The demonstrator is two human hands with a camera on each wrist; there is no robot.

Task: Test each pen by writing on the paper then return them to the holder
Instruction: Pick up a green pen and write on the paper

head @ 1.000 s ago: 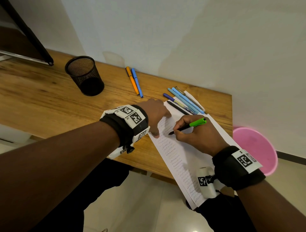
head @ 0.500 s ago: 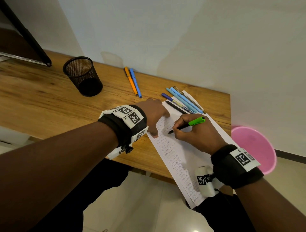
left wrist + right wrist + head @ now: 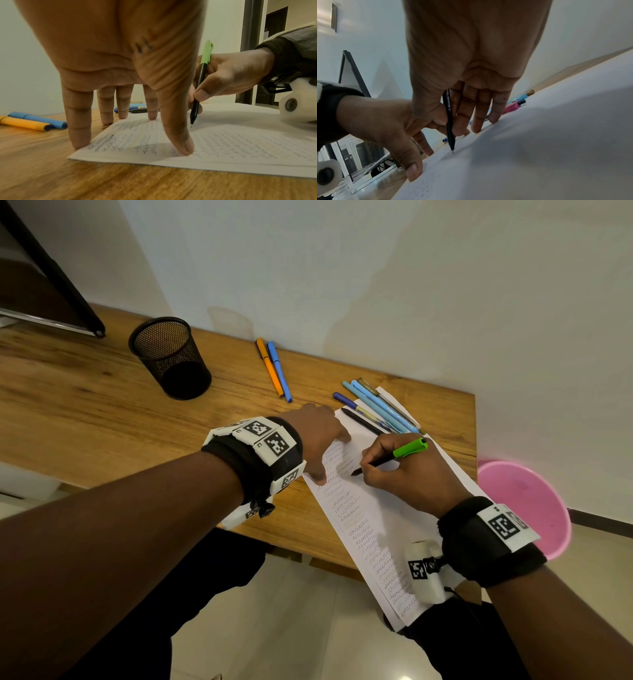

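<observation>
My right hand (image 3: 394,470) grips a black pen with a green cap end (image 3: 409,447) (image 3: 200,81) (image 3: 450,121); its tip touches the white paper (image 3: 373,508) (image 3: 240,142) (image 3: 539,135), which is covered in rows of scribbles. Spread straight, my left hand (image 3: 318,440) (image 3: 130,121) presses its fingertips on the paper's left edge. The black mesh holder (image 3: 170,356) stands at the back left of the desk, with no pens showing above its rim. An orange pen (image 3: 269,367) and a blue pen (image 3: 279,371) lie side by side behind my left hand. Several pens (image 3: 375,410) lie on the paper's far end.
The wooden desk (image 3: 85,405) ends at a right edge, past which a pink bin (image 3: 524,505) stands on the floor. A dark monitor (image 3: 41,285) stands at the far left, and a white wall runs behind the desk.
The right hand has shifted the green-capped pen slightly along the line of scribbles. The left hand stays pressed on the paper.
</observation>
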